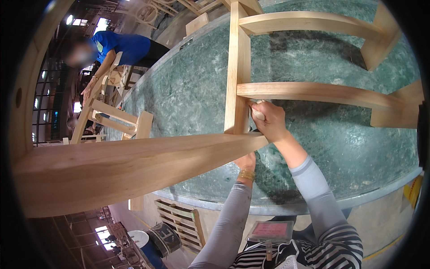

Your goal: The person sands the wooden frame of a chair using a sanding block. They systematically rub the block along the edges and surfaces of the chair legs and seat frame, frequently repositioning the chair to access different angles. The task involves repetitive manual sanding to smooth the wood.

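A pale wooden chair frame stands on the green worktop. Its thick leg (134,163) reaches across the view toward the left, joined to an upright post (237,76). My right hand (271,120) is closed round a small whitish, rounded thing (257,114), whose kind I cannot make out. It works against the post, just below a curved slat (313,93) and near the joint with the leg. Beneath the leg's end, my left hand (246,161) is partly covered by the wood; its fingers are hidden. A yellowish band circles that wrist.
The round green worktop (188,94) has a pale rim. A second curved slat (309,21) runs at the far side. Across the table, a person in blue (123,47) handles another wooden frame (114,112). A pallet (179,219) and a blue drum (150,249) stand on the floor.
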Demonstrator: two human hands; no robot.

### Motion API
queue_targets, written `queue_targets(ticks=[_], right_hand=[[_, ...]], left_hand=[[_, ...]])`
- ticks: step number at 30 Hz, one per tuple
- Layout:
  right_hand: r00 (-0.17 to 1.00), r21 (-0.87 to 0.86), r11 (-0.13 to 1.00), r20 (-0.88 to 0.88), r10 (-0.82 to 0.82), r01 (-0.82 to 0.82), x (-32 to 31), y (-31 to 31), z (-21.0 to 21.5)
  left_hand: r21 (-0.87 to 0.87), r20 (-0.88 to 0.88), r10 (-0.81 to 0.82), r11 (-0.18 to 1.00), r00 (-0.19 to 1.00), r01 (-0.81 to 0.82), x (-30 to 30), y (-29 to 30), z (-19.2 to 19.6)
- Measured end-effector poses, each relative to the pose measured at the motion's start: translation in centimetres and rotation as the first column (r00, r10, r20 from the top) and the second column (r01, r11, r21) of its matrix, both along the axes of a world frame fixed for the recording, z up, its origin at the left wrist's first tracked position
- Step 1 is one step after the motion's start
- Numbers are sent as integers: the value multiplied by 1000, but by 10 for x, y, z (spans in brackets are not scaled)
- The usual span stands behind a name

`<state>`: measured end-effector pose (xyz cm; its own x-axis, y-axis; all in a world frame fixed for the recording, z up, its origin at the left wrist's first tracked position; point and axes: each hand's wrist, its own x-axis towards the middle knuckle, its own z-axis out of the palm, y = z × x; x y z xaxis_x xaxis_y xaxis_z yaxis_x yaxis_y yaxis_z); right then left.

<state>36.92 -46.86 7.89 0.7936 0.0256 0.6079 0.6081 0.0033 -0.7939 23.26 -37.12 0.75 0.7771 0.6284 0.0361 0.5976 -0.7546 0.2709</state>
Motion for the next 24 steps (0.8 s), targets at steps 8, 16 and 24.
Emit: queue_targets(ticks=[8, 16, 24], right_hand=[[999, -8, 1000, -33, 6, -6, -1, 1, -3], [980, -22, 999, -197, 33, -38, -1, -3, -7], [601, 424, 905, -722, 343, -7, 15, -51, -44]], left_hand=[[66, -47, -23, 997, 999, 26, -3, 3, -3], [91, -57, -16, 996, 998, 21, 1, 4, -11], [31, 29, -49, 998, 998, 48, 2, 3, -5]])
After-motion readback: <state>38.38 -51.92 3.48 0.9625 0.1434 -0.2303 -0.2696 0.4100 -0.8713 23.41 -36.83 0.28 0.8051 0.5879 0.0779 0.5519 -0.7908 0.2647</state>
